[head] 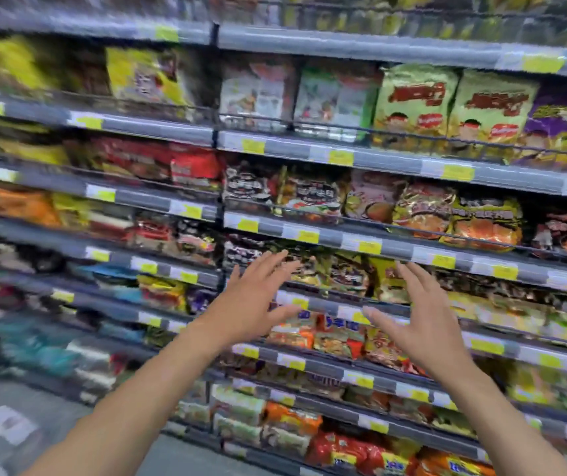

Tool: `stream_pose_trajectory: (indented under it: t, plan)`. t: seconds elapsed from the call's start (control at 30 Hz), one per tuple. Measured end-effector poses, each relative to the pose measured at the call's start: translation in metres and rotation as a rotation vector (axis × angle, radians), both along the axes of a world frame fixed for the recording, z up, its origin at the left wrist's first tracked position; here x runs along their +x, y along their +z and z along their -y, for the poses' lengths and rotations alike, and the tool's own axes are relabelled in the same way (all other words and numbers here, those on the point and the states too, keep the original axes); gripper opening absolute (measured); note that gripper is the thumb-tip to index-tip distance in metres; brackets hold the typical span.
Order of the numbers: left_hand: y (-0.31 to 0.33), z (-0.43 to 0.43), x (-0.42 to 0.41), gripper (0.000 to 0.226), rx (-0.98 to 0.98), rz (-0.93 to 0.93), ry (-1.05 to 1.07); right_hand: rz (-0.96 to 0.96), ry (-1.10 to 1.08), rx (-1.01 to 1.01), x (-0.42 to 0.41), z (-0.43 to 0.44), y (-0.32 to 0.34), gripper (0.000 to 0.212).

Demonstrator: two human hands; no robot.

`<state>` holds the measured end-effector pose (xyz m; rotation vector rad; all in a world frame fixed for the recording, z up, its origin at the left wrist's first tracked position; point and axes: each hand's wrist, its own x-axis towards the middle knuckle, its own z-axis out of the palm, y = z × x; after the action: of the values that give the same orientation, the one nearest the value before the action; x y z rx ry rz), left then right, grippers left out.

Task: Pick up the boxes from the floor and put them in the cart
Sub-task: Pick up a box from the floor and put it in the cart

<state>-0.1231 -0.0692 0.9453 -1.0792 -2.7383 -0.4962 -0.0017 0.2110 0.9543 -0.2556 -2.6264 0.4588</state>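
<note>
At centre frame the bare left hand [254, 304] and bare right hand [423, 324] are hovering, fingers spread and empty, while blurred white flat boxes [9, 424] are seemingly lying lower left on the grey floor [34, 395], likely light, stiff, best gripped by opposite edges.

Head-camera view of a person's two bare hands and forearms. The left hand [254, 304] and right hand [423, 324] are uncovered, with long, slender fingers [265, 273]. Blur softens the fingertips, so the nails cannot be made out. Just behind the hands, the left wrist [206, 341] and right wrist [457, 369] are narrow and bare. The left forearm [131, 400] and right forearm [522, 427] are slim and smooth. They stay uncovered from the wrists back to the frame's lower edge, widening gradually away from the hands.
</note>
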Motion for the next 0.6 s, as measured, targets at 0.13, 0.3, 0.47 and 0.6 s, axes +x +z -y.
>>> stream_pose_trajectory:
  t: [0.13,0.3,0.47,0.6]
  plan:
    - [-0.004,0.149,-0.015,0.077,-0.005,-0.014,0.197,0.020,0.203,-0.025,-0.064,0.133,-0.008,0.105]
    - [-0.014,0.300,-0.006,0.075,-0.001,-0.009,0.386,0.044,0.408,-0.028,-0.114,0.275,-0.015,0.109]
    - [-0.025,0.409,0.023,0.076,0.046,0.004,0.551,0.048,0.627,-0.043,-0.142,0.383,-0.019,0.104]
    - [-0.031,0.471,0.046,0.074,0.073,-0.003,0.678,0.072,0.742,-0.022,-0.160,0.450,-0.021,0.106]
